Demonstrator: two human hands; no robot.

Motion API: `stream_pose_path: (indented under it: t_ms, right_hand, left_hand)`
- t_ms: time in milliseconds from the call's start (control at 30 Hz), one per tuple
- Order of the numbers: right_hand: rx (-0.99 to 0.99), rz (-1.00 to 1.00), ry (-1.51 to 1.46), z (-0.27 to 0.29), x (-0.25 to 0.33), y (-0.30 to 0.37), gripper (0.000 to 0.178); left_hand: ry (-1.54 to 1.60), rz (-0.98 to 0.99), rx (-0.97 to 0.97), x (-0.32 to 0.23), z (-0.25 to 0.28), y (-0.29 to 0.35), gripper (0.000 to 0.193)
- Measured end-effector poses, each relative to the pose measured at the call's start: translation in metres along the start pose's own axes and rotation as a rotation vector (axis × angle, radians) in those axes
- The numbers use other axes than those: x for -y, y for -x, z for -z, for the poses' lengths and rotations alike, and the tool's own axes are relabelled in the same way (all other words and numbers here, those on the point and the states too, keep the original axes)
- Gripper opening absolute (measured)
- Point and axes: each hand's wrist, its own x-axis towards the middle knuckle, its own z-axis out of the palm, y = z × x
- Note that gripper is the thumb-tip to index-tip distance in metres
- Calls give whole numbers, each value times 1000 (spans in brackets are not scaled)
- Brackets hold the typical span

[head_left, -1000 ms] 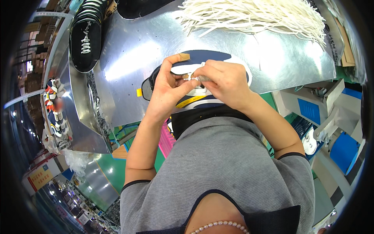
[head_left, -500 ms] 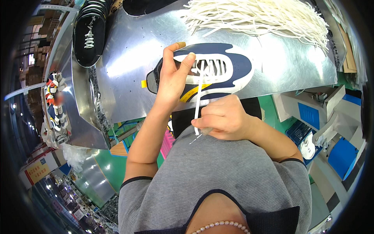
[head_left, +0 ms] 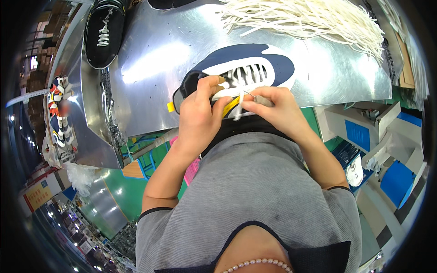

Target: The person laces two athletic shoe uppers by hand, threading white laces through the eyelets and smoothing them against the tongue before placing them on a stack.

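Observation:
A navy and white sneaker (head_left: pixel 277 68) with a yellow side stripe lies on its sole on the metal table, toe to the right. White lace (head_left: pixel 238 111) crosses its eyelets, and a loose end hangs over the near side. My left hand (head_left: pixel 200 116) grips the near eyelet edge by the heel opening, index finger inside and thumb outside. A tan cover wraps that index fingertip. In my right hand (head_left: pixel 280 109) is an awl-like tool (head_left: pixel 263 100) with a short handle and thin metal shaft. Its tip is beside the lace at the eyelets; its exact shape is unclear.
A heap of white laces (head_left: pixel 305 20) covers the table's far right. One black laced shoe (head_left: pixel 104 38) stands at the far left, and another dark shoe (head_left: pixel 170 3) is cut off at the top edge. More shoes (head_left: pixel 59 109) line a rack beyond the left side.
My right hand has moved from near my chest up to the shoe, and the lace no longer stretches toward me. My left hand has shifted nearer along the eyelet edge. The shoe has tilted slightly.

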Motion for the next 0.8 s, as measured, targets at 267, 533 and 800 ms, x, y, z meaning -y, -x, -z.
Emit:
stream_pose_path:
  t_ms: [267, 533, 800]
  right_hand:
    - [-134, -54, 1, -16, -4, -3, 19]
    - [-155, -10, -283, -12, 15, -6, 15]
    - [-242, 112, -404, -25, 3, -29, 15]
  left_hand:
    - [66, 60, -3, 4, 2, -7, 19]
    - [71, 144, 102, 4, 9, -5, 20]
    - [-59, 162, 132, -4, 6, -11, 27]
